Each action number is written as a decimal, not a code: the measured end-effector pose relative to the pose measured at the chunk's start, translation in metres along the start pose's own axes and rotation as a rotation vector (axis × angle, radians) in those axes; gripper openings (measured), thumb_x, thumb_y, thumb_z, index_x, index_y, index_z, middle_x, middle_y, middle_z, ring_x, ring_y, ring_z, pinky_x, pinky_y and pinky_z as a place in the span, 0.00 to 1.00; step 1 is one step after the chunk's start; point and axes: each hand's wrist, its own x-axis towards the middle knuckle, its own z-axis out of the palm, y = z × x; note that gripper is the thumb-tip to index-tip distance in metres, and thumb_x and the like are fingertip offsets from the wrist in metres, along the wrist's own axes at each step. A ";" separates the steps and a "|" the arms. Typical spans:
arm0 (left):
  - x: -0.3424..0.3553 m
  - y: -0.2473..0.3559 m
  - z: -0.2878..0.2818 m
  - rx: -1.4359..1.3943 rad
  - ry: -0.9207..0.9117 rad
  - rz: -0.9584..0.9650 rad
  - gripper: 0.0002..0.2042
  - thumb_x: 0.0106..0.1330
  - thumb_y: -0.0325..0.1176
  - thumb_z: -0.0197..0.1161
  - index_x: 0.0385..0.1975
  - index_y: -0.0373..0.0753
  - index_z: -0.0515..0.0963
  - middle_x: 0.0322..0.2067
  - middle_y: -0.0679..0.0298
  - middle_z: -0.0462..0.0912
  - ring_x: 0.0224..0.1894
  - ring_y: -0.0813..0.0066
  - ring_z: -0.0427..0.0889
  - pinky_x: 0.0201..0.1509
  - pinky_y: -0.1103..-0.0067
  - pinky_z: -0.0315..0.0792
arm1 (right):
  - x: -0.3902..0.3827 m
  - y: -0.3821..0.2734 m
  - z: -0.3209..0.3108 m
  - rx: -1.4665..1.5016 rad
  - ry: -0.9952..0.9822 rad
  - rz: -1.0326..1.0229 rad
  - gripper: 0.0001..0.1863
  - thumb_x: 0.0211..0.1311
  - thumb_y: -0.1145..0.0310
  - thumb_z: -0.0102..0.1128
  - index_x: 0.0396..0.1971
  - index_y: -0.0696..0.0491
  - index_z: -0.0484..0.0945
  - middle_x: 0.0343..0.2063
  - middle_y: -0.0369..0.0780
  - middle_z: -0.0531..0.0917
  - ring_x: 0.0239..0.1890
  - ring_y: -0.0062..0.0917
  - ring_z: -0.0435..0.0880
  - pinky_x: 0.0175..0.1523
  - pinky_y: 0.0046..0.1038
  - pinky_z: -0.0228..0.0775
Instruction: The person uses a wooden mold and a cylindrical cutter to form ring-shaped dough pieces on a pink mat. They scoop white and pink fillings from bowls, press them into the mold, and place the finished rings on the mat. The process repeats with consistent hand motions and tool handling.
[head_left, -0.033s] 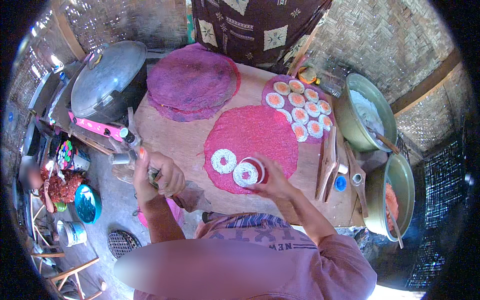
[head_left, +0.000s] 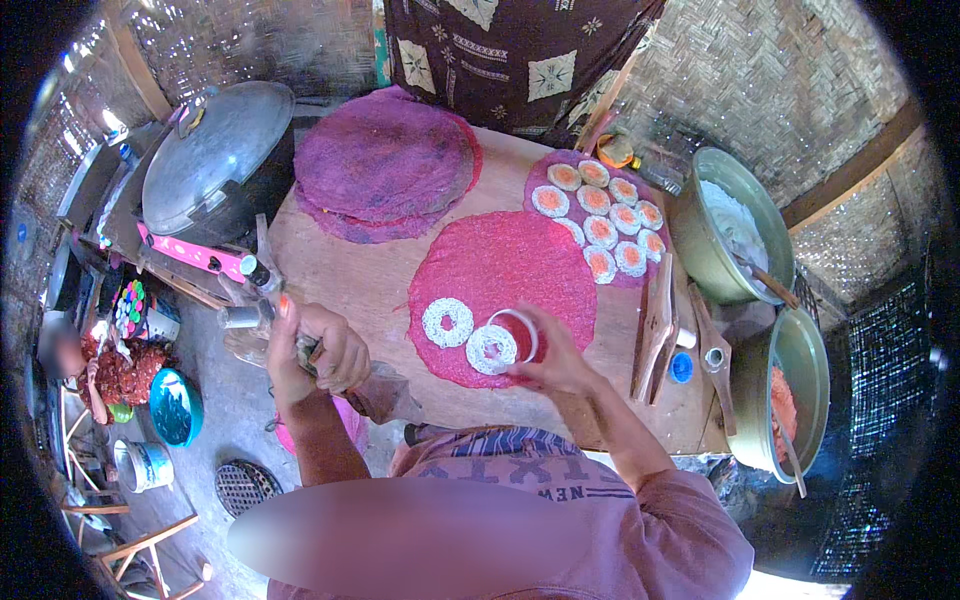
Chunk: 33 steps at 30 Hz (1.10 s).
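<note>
My right hand (head_left: pixel 562 362) is curled around a short white ring mould (head_left: pixel 537 350), tilted at the right edge of a white, ring-shaped layer of paste (head_left: pixel 474 350). To its left lies another white paste ring (head_left: pixel 430 323). Both sit on a round pink mesh cloth (head_left: pixel 490 270) on the wooden table. My left hand (head_left: pixel 338 348) is raised left of the table's near edge, fingers wrapped round something mostly hidden. A metal cylinder (head_left: pixel 240 317) shows beside that hand, and a clear plastic piece (head_left: pixel 392 395) hangs near it; whether they join what it holds is unclear.
Several white rounds with orange centres (head_left: pixel 597 201) lie on purple cloth at the far right. Stacked purple cloths (head_left: pixel 385 160) lie at the back left. A bowl of white paste (head_left: pixel 690 215), a bowl of orange filling (head_left: pixel 742 400) and wooden pieces (head_left: pixel 655 325) line the right. A lidded pot (head_left: pixel 215 165) stands left.
The ring mould in my right hand has shifted slightly right and tilted off the nearer white paste ring. My left hand has barely moved.
</note>
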 end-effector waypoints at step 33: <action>0.038 -0.155 0.075 1.069 -0.665 -0.313 0.13 0.65 0.36 0.55 0.46 0.40 0.77 0.41 0.56 0.81 0.40 0.67 0.80 0.45 0.69 0.72 | -0.076 -0.048 -0.090 0.227 -0.165 -0.175 0.24 0.64 0.48 0.57 0.43 0.56 0.80 0.24 0.45 0.82 0.28 0.28 0.82 0.36 0.32 0.72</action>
